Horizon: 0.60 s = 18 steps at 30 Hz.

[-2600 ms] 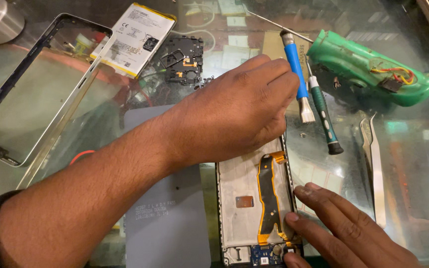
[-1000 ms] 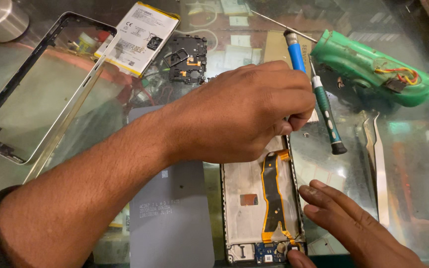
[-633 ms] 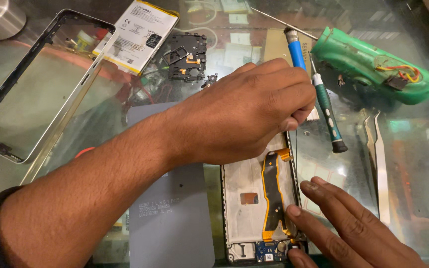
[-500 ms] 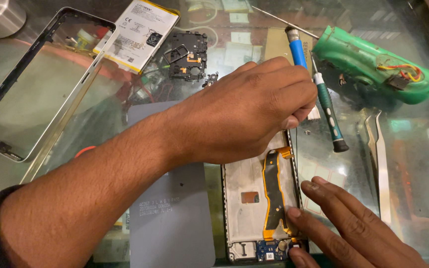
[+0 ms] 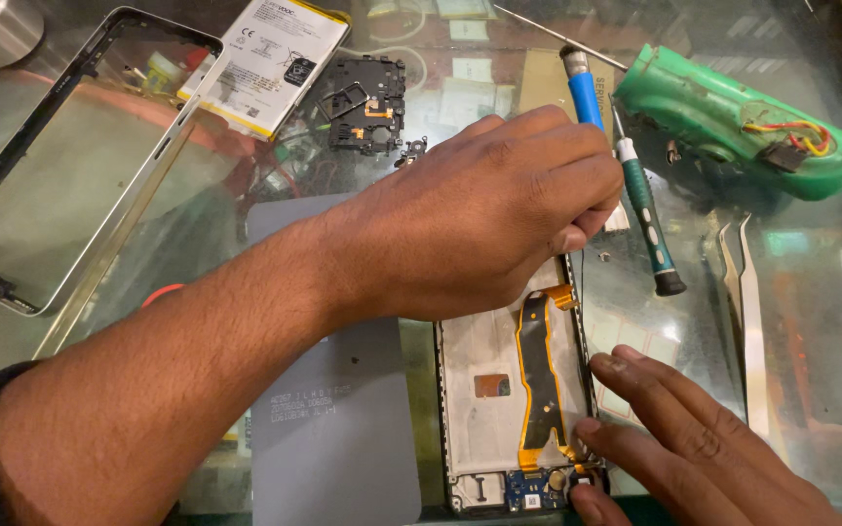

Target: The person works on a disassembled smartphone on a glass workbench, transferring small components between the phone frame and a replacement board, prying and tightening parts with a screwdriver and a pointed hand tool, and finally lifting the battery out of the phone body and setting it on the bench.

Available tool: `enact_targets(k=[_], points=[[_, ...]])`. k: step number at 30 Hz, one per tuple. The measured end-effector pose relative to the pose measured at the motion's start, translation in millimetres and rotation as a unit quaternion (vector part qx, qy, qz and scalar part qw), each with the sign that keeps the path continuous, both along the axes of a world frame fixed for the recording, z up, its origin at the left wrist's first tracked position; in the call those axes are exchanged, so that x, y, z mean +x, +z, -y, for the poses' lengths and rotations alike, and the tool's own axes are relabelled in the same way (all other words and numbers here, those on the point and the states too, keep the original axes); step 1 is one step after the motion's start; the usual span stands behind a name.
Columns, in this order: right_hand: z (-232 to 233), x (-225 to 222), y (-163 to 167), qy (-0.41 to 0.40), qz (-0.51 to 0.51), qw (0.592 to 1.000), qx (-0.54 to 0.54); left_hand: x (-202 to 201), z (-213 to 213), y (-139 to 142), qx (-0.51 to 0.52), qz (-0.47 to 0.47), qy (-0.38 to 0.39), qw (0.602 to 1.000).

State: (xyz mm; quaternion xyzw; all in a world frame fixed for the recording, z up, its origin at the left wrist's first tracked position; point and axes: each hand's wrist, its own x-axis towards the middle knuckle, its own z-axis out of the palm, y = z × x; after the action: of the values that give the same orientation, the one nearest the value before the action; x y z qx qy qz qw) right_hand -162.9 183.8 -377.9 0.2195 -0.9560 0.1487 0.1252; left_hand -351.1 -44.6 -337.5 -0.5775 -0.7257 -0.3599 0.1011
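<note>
the opened phone (image 5: 514,390) lies on the table (image 5: 811,321), right of the grey mat (image 5: 333,409). the left hand (image 5: 479,224) covers its top end, fingers curled, grip hidden. the right hand (image 5: 694,448), fingers spread, presses its lower right corner; best kept firm, sparing the orange flex cable (image 5: 538,380).

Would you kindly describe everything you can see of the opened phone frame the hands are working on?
The opened phone frame lies flat on the glass table, partly over a grey mat. Its pale inner surface shows, with a black-and-orange flex cable running lengthwise and a small blue board at the near end. The left hand covers its far end; fingertips of the right hand press at the near right corner.
</note>
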Motion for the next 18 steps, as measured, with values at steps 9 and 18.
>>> enact_targets(k=[9,18], points=[[5,-3,12,0.009,0.013,1.0,-0.006,-2,1,-1,-0.006,0.011,-0.005,1.0],[9,-2,16,-0.011,0.025,1.0,-0.005,0,1,0,-0.004,0.005,-0.006,1.0]])
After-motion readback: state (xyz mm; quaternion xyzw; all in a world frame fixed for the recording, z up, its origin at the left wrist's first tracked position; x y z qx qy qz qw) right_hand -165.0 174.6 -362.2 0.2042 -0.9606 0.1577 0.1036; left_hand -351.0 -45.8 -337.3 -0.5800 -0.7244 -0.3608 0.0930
